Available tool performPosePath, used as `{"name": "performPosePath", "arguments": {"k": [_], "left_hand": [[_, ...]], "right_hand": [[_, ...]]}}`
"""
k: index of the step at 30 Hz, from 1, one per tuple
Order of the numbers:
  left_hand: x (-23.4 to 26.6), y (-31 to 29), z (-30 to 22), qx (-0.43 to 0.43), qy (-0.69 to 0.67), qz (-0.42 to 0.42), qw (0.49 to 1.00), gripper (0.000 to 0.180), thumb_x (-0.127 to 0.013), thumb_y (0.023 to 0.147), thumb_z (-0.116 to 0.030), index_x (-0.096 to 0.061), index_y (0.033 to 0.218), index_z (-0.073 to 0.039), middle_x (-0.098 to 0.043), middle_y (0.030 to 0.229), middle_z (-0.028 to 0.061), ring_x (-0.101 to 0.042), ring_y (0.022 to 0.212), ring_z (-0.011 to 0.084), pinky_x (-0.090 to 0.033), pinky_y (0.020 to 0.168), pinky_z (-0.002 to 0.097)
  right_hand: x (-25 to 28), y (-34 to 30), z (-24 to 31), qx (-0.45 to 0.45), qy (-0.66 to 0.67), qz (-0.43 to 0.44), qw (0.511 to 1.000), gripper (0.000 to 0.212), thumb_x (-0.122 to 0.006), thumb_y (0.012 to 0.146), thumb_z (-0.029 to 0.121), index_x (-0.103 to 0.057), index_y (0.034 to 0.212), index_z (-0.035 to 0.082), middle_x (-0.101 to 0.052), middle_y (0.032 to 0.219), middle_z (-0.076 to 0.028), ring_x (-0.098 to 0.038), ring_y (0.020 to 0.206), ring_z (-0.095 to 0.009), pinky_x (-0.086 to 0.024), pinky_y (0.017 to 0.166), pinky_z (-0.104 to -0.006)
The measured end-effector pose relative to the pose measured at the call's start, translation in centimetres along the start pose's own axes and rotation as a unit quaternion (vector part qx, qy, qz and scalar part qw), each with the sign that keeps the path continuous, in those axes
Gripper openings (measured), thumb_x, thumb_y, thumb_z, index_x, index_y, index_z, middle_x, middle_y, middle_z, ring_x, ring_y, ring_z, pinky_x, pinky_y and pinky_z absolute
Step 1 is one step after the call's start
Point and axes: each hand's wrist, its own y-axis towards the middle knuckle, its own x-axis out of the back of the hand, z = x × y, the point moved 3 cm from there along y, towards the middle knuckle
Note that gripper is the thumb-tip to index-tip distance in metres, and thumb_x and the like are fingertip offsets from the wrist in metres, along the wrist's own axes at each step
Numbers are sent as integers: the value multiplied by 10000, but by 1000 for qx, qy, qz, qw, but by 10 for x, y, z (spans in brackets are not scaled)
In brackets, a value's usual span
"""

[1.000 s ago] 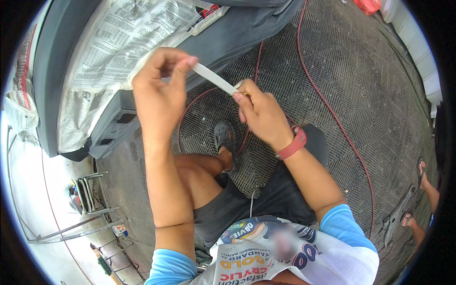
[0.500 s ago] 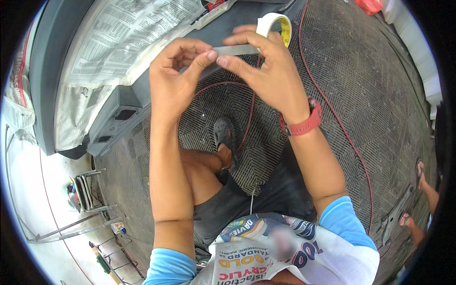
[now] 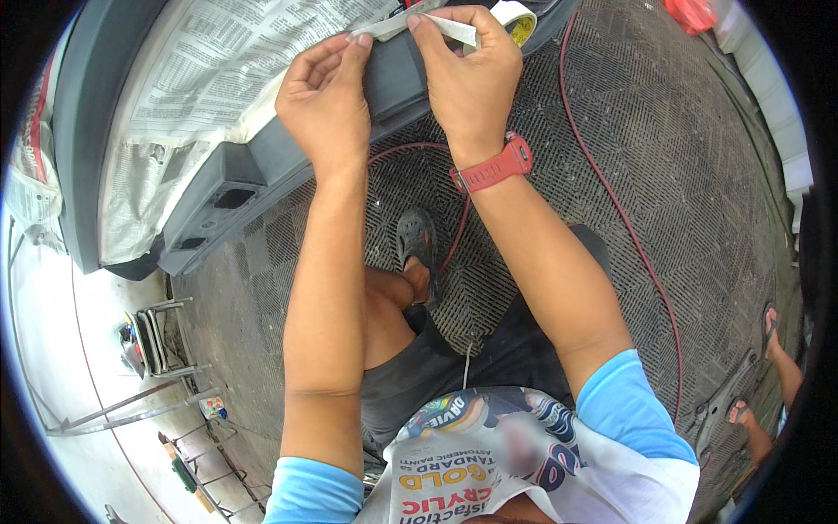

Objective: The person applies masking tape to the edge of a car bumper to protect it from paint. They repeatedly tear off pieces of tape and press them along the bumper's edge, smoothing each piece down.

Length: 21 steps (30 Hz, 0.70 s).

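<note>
A strip of white masking tape (image 3: 391, 28) stretches between my hands along the edge of newspaper (image 3: 209, 96) covering a dark grey car bumper (image 3: 397, 83). My left hand (image 3: 327, 100) pinches the strip's left end between thumb and fingers, close to the paper's edge. My right hand (image 3: 471, 79), with a red watch on its wrist, has its thumb and fingers closed on the strip farther right. The tape roll (image 3: 521, 22) shows partly behind the right fingers, its yellow inner core visible. Whether the strip touches the bumper along its whole length I cannot tell.
A red hose (image 3: 602, 179) snakes over the dark ribbed floor mat (image 3: 541, 157). Metal-framed racks (image 3: 161, 336) stand at the left. Another person's feet (image 3: 768, 332) are at the far right, and a red plastic bag (image 3: 690, 13) lies at the upper right.
Both hands have moved up and away from me, bringing the tape strip from over the floor to the bumper and newspaper edge. The right hand has also shifted slightly left.
</note>
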Motion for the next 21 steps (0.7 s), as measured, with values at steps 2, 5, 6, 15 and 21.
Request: {"name": "performPosePath", "arguments": {"k": [2,5,6,15,21], "left_hand": [[-1,1,1,-6,5,-10,1000,239,-882,899,-54,-750,1076,39,-795,947,100,-734,839,113,-573,776,227],[-2,1,2,0,4,-10,1000,234,-880,900,-52,-748,1069,41,-794,939,98,-736,842,114,-573,777,224],[-2,1,2,3,6,-13,1000,233,-880,901,-54,-746,1065,43,-793,934,99,-736,832,115,-574,770,225],[1,2,4,18,91,-66,993,289,-912,877,-148,-745,1003,51,-777,842,98,-724,752,123,-570,717,231],[-13,-6,-11,-27,111,-21,993,319,-926,868,-181,-746,987,54,-770,828,80,-700,737,94,-552,705,217]], "right_hand": [[-2,3,-2,26,19,-4,999,176,-853,880,137,-761,919,-8,-796,822,-123,-753,731,-193,-553,688,-324],[-3,5,-4,43,4,-12,999,177,-863,871,135,-756,891,-4,-793,788,-115,-756,681,-211,-548,654,-324],[-2,5,-5,21,0,7,1000,167,-839,888,137,-762,954,4,-796,853,-133,-755,756,-231,-553,712,-341],[-11,10,3,-9,3,-5,1000,155,-835,933,66,-716,900,-28,-756,792,-61,-669,764,-87,-535,708,-285],[-16,13,1,0,5,-11,1000,126,-823,934,55,-736,934,-36,-758,817,-77,-684,771,-113,-543,724,-295]]}}
